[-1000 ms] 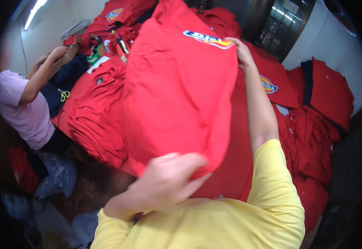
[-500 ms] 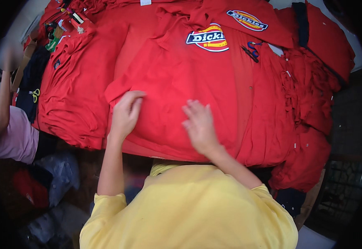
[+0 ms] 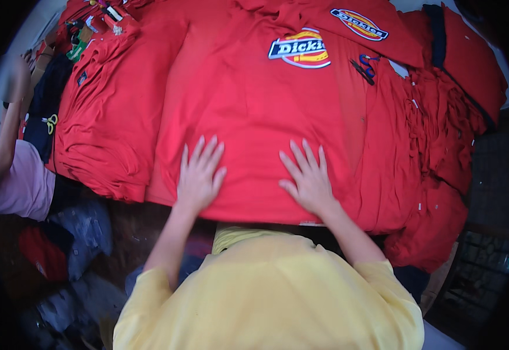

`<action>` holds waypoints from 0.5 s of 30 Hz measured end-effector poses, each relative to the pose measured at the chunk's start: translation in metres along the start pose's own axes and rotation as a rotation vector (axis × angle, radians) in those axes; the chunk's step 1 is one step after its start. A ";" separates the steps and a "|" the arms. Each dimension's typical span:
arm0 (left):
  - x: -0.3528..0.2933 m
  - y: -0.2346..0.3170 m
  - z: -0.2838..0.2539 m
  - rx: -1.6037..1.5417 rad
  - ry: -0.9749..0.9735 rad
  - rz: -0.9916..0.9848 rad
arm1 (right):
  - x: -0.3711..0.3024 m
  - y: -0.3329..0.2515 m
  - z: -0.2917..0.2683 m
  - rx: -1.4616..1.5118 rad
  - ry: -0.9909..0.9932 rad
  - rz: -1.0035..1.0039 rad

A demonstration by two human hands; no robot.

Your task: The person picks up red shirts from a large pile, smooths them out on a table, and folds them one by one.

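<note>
Spread over the table in front of me is a red T-shirt (image 3: 248, 111), with a large coloured chest print (image 3: 301, 49) at its far side. My left hand (image 3: 200, 175) lies flat on its near left part, fingers spread. On the near right part rests my right hand (image 3: 308, 178), also flat with fingers apart. Nothing is held in either hand. The shirt's near edge runs along the table edge by my body. A second red garment with a similar print (image 3: 359, 24) lies beyond it at the far right.
Blue-handled thread snips (image 3: 364, 69) lie right of the shirt. Red garments are heaped at right (image 3: 435, 122) and left (image 3: 108, 116). Yellow-handled scissors (image 3: 51, 123) and another person in a pink top (image 3: 21, 181) are at the far left. Plastic bags (image 3: 85, 239) sit below.
Both hands have come down flat with fingers spread, the right one shifted rightward. The shirt's left side, folded and wrinkled before, now lies flatter and wider.
</note>
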State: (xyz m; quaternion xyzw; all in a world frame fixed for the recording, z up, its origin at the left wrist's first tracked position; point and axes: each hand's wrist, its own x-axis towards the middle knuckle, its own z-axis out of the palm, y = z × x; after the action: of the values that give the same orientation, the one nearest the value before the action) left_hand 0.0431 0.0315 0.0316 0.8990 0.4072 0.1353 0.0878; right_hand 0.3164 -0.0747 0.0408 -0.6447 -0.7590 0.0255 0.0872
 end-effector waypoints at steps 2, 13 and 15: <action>-0.032 0.019 0.001 -0.011 -0.025 -0.033 | -0.037 -0.015 -0.002 0.081 -0.077 0.035; 0.094 0.018 0.002 -0.441 0.391 -0.092 | 0.098 -0.007 -0.029 0.309 0.444 -0.148; 0.111 0.018 0.022 -0.373 0.417 -0.100 | 0.148 0.000 -0.009 0.333 0.427 -0.177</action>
State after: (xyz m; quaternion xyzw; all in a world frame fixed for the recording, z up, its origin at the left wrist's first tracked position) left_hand 0.1334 0.1027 0.0349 0.7990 0.4283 0.3854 0.1724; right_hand 0.2955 0.0698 0.0646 -0.5434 -0.7622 0.0056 0.3517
